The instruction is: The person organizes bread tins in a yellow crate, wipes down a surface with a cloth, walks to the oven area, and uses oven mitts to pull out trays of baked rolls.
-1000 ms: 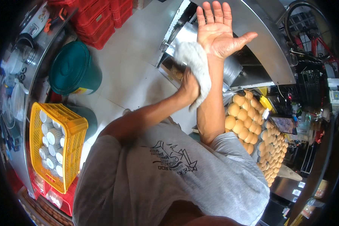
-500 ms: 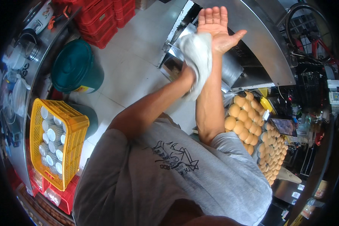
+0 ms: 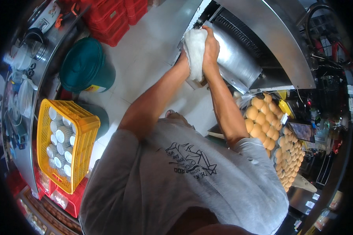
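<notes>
A folded white cloth (image 3: 195, 51) is bunched between my two hands, in front of a steel machine. My right hand (image 3: 211, 47) is closed against the cloth's right side, its fingers curled over the upper end. On the other side, my left hand (image 3: 183, 60) is pressed into the cloth, which covers most of its fingers. Both forearms reach forward and come together at the cloth.
Beyond my hands is the steel machine (image 3: 278, 35) with a shiny metal cylinder (image 3: 237, 56). To the right sit many round golden-brown items (image 3: 262, 121). At left stand a green lidded bin (image 3: 82, 64), a yellow crate (image 3: 91, 131) of white cups and red crates (image 3: 110, 23).
My right hand has turned from flat, palm up with fingers stretched, to closed on the cloth. The cloth has moved off my right wrist, and my hands have come together. The view has shifted slightly.
</notes>
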The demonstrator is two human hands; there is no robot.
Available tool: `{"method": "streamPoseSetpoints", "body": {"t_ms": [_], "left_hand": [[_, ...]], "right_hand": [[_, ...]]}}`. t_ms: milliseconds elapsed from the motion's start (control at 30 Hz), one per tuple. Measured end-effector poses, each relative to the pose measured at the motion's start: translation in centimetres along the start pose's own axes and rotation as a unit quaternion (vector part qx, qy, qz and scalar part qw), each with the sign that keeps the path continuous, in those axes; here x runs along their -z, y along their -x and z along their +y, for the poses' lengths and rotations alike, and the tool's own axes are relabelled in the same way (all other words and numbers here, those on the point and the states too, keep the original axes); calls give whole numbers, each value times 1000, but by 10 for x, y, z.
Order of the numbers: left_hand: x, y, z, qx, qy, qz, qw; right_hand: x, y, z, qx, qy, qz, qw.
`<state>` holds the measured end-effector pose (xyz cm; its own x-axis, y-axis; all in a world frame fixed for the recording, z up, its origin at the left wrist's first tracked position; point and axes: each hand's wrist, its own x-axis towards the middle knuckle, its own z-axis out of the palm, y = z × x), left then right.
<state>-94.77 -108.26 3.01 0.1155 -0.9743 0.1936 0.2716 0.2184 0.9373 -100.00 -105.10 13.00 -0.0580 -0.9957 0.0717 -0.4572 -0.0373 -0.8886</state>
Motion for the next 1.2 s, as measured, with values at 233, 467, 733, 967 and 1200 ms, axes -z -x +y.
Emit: {"method": "streamPoseSetpoints", "body": {"t_ms": [233,467,733,967,1200], "left_hand": [[58,-18,28,59,182,-114,975],[37,93,27,-238,-307,-175,905],[56,64,25,7,-302,-205,931],[91,58,75,38,-265,-339,902],[52,90,37,-86,-3,-102,991]], "right_hand": [[12,40,13,183,369,-138,901],[32,42,68,335,397,-326,790],[42,61,29,368,349,-431,746],[85,91,-23,451,385,-301,747],[66,94,-3,422,487,-199,738]]}}
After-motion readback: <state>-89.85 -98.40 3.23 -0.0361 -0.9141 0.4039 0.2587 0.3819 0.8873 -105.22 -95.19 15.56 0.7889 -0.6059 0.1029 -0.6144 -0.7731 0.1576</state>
